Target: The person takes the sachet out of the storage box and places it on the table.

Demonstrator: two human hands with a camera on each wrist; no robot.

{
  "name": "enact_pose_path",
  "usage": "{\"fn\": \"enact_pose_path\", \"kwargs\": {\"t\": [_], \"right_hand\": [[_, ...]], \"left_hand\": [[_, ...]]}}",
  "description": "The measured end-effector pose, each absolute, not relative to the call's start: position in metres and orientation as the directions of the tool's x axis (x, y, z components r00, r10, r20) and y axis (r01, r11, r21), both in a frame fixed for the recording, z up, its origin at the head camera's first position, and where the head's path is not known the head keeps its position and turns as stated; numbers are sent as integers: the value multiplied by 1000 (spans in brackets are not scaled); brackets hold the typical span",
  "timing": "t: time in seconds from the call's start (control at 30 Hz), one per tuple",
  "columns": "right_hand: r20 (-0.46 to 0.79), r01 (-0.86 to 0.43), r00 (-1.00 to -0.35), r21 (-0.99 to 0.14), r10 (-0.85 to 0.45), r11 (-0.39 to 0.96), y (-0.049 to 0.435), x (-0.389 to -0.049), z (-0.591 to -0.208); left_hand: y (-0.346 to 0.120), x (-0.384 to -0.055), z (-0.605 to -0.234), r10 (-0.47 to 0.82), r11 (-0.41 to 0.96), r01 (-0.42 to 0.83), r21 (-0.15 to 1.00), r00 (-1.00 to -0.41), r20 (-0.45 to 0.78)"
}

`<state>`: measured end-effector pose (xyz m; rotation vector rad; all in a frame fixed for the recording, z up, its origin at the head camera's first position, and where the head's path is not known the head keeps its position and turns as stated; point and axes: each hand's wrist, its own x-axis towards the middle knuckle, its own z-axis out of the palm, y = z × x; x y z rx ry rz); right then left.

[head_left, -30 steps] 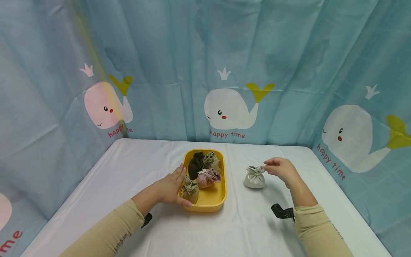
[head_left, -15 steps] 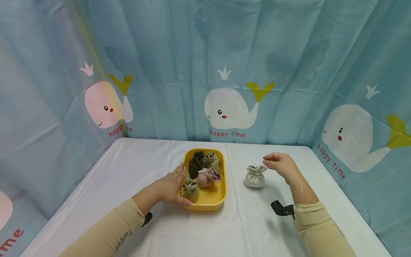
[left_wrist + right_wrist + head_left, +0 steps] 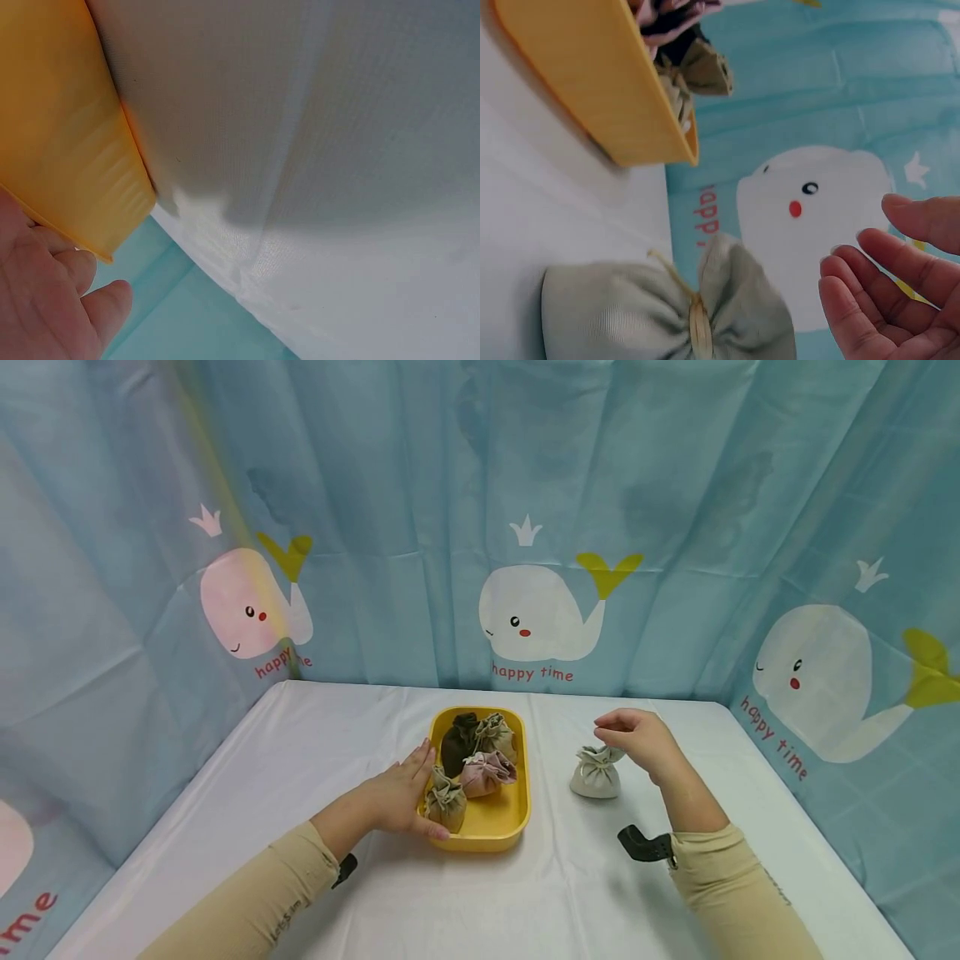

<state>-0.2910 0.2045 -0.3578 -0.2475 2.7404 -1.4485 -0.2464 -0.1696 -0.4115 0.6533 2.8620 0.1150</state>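
Note:
In the head view a pale grey-green drawstring pouch stands upright on the table, its gathered neck tied with a cord. My right hand hovers just above and to the right of that neck. The right wrist view shows the fingers loosely bent, thumb apart, and nothing between them. Along the left side of a yellow tray lies my left hand, fingers fairly straight against the rim and thumb at the front corner. Inside the tray sit a dark pouch, a pink pouch and two tan pouches.
A white cloth covers the table. Behind and at both sides hangs a blue curtain printed with whales. A black wrist camera sticks out from the right sleeve.
My right hand has risen from beside the pale pouch's neck and moved left over it. The pouch, the tray and my left hand stay in place.

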Motion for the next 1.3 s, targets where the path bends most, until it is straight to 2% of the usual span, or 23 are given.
{"fn": "enact_pose_path", "kwargs": {"t": [0.17,0.7,1.13,1.3], "right_hand": [[54,-150,-979,-845,-198,514,184,-288,-355],[41,-206,-948,-835,-315,510,115,-284,-354],[32,-310,-882,-791,-471,528,70,-279,-355],[-15,-320,-829,-807,-559,496,59,-280,-361]], "left_hand": [[-169,-246,-411,437,899,421,120,-881,-182],[-170,-250,-417,435,900,421,113,-884,-174],[-170,-247,-413,440,898,423,124,-880,-180],[-170,-247,-413,443,896,426,129,-879,-176]]}}
